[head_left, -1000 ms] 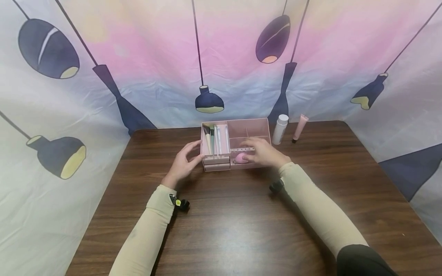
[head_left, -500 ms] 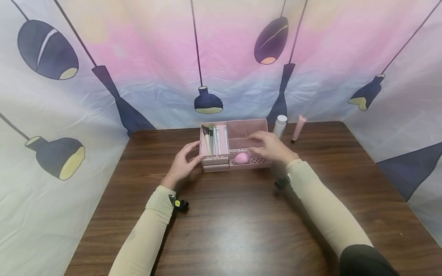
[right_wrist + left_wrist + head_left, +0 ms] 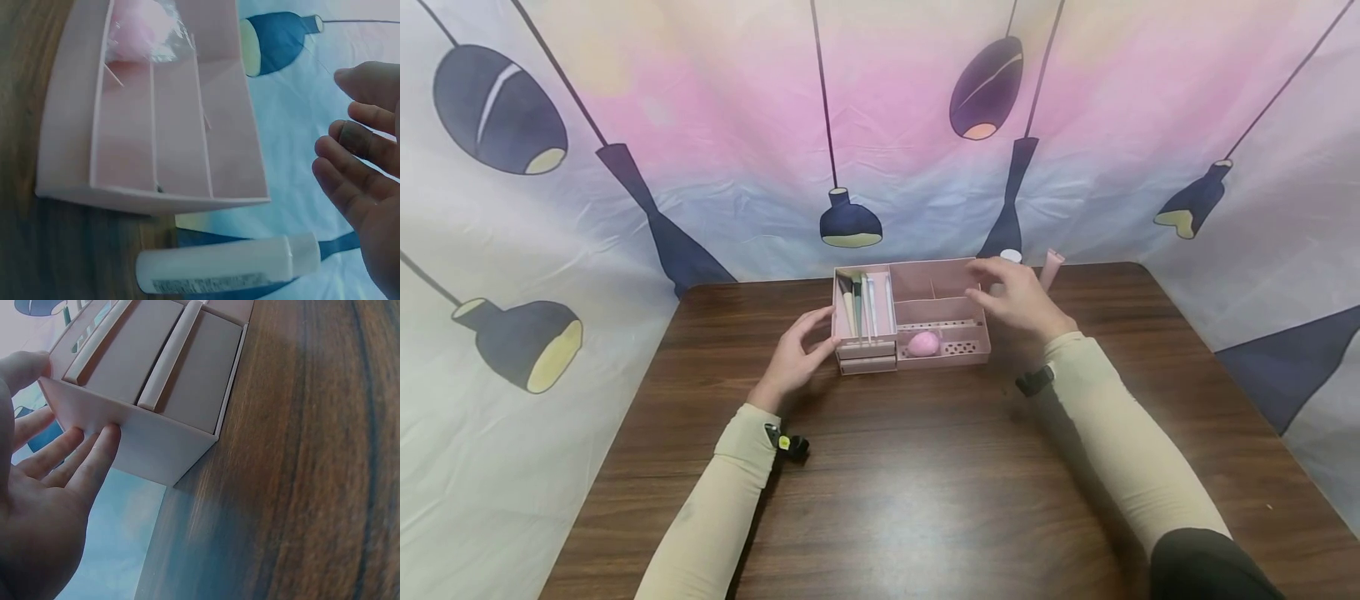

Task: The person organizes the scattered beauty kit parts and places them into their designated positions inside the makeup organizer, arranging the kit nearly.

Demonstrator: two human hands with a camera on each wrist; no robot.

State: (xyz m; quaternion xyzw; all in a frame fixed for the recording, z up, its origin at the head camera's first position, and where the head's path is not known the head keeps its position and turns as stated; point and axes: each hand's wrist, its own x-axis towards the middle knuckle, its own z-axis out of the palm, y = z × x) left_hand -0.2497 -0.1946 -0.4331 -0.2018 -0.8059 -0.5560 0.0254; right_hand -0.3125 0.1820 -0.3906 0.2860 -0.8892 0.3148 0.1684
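A pink desktop organizer [image 3: 928, 285] stands near the table's back edge. Makeup brushes [image 3: 859, 304] lie in its upper left tray, over two small drawers [image 3: 195, 372]. A pink makeup sponge [image 3: 922, 343] in clear wrap sits in the front right compartment. My left hand [image 3: 792, 354] rests straight fingertips on the organizer's left side, thumb at the front edge. Holding nothing, my right hand [image 3: 1022, 298] hovers by the back right corner, fingers loosely extended. Behind it in the head view, a white bottle [image 3: 215, 265] is mostly hidden; the right wrist view shows it beside the organizer.
A pink squeeze tube [image 3: 1052, 261] stands right of the bottle, partly covered by my right hand. The brown wooden table [image 3: 880, 492] stretches toward me. A printed cloth [image 3: 745, 208] with lamp pictures hangs right behind the table's back edge.
My right hand has moved right and back, from over the sponge to the organizer's back right corner. The sponge now shows fully. My left hand has stayed on the organizer's side.
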